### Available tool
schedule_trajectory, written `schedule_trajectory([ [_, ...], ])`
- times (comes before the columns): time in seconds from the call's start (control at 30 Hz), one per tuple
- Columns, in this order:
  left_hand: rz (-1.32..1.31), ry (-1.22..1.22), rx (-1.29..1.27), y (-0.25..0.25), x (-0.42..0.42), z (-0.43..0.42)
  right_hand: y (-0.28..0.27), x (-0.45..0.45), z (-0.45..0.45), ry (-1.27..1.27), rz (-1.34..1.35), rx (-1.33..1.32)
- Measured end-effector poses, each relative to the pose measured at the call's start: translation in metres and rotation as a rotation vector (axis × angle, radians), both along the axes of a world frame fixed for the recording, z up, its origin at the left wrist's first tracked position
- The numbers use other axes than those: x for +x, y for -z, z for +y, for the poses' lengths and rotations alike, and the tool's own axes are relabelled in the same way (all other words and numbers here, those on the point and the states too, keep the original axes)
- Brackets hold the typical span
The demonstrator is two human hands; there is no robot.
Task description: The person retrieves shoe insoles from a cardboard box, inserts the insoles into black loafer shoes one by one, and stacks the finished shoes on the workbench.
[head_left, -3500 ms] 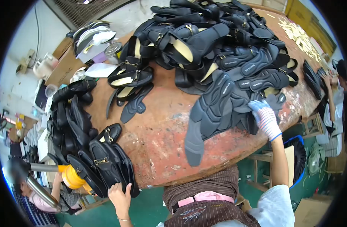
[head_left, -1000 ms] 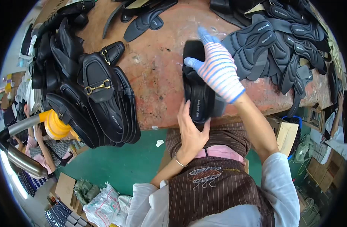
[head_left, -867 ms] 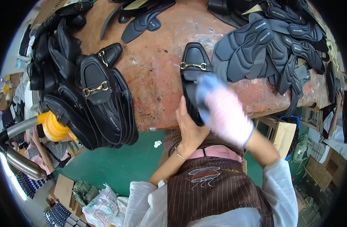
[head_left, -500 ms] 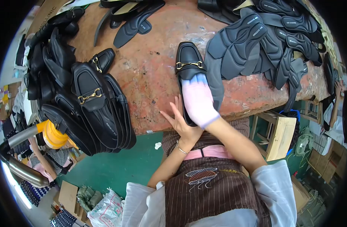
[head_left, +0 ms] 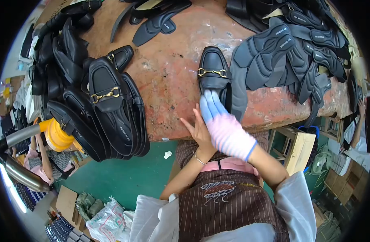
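A black loafer with a gold horsebit lies toe-away on the worn reddish tabletop, near its front edge. My right hand, in a pink-and-white striped glove with blue fingertips, is over the shoe's opening. Its fingers are straight, side by side, with the tips just behind the strap, and it hides the heel. Bare, with a bracelet at the wrist, my left hand is beside the heel end, two fingers stretched and spread. Whether its palm touches the shoe is hidden. Dark grey padded insoles lie right of the loafer.
Several black loafers stand packed together at the table's left. More insoles and shoe parts lie at the back. A yellow-and-metal fixture juts in at left. Beside the table's front right is a wooden frame. Other people work at both sides.
My right hand has come out of the loafer's opening, back toward me, its blue fingertips now showing. My left hand stays by the heel. The view has shifted slightly.
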State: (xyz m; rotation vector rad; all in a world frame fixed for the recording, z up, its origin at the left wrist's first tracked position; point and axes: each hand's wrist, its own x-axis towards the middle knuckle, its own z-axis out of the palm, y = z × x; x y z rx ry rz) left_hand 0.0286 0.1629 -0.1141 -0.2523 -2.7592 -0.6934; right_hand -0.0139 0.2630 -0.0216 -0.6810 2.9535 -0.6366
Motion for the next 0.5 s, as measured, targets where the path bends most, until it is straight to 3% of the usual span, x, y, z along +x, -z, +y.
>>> schedule_trajectory([
  [0.17,0.072,-0.011,0.204,-0.003,0.002,0.005,0.010,-0.018,0.001,0.075,-0.046,0.055],
  [0.23,0.060,-0.014,0.280,-0.015,-0.002,0.008,-0.002,-0.046,-0.008,0.151,-0.330,0.264],
  [0.4,0.106,-0.032,0.254,-0.014,0.001,0.010,0.008,-0.074,-0.010,0.110,-0.692,0.183],
  [0.5,0.082,-0.046,0.201,-0.007,0.000,0.007,0.050,-0.023,-0.014,0.226,0.298,0.210],
])
